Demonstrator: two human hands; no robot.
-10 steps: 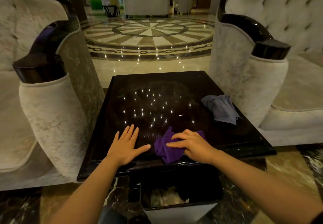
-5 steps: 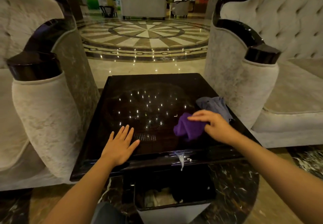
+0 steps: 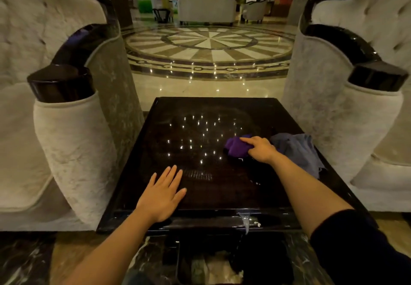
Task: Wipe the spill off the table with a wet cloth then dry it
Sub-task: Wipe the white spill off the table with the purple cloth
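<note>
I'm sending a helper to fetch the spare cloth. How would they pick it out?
Look at the dark glossy table between the two pale armchairs. On its right side, past the right hand pressing a purple cloth, lies the grey cloth. It is crumpled, grey-blue and untouched by either hand.

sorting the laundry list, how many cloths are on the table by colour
purple cloth: 1, bunched under the right hand
grey cloth: 1, lying loose at the right side of the table, nothing holding it
total: 2 cloths
</note>
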